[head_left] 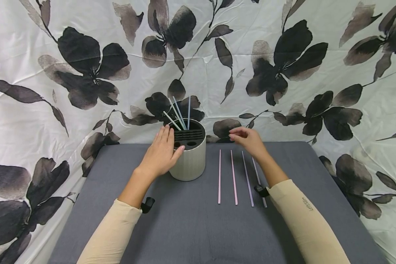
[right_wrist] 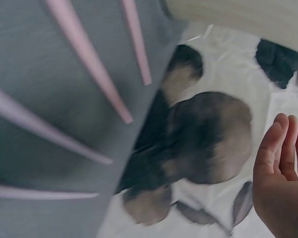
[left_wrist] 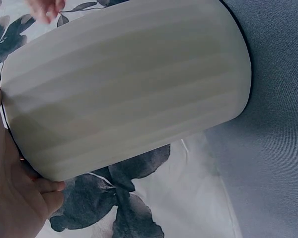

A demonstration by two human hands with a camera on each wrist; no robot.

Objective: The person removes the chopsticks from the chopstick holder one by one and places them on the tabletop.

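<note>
1. The left hand [head_left: 161, 154] rests flat against the side of the cream holder [head_left: 189, 156], fingers straight and pressed on its ribbed wall and rim, thumb on the near side; it seems placed so to steady the holder. The right hand [head_left: 247, 141] hovers over the far ends of the loose straws, fingers relaxed and slightly bent, holding nothing that shows.
2. The grey worktop [head_left: 184, 227] carries everything; a flower-printed cloth [head_left: 85, 73] hangs behind and around it.
3. The holder stands upright near the far edge of the worktop, left of centre. Its black slotted top [head_left: 189, 135] keeps the straws apart and upright.
4. Four straws [head_left: 179, 112], white and pale blue, stand in the holder's back slots and lean a little.
5. Four more straws [head_left: 233, 179], pink and lilac, lie side by side on the worktop to the right of the holder, nearly parallel, within the right hand's reach.
6. Hard to make out: the rightmost lying straw is partly covered by the right forearm and a black wrist strap [head_left: 261, 190]. The left wrist view shows only the holder's wall; the right wrist view is blurred.
</note>
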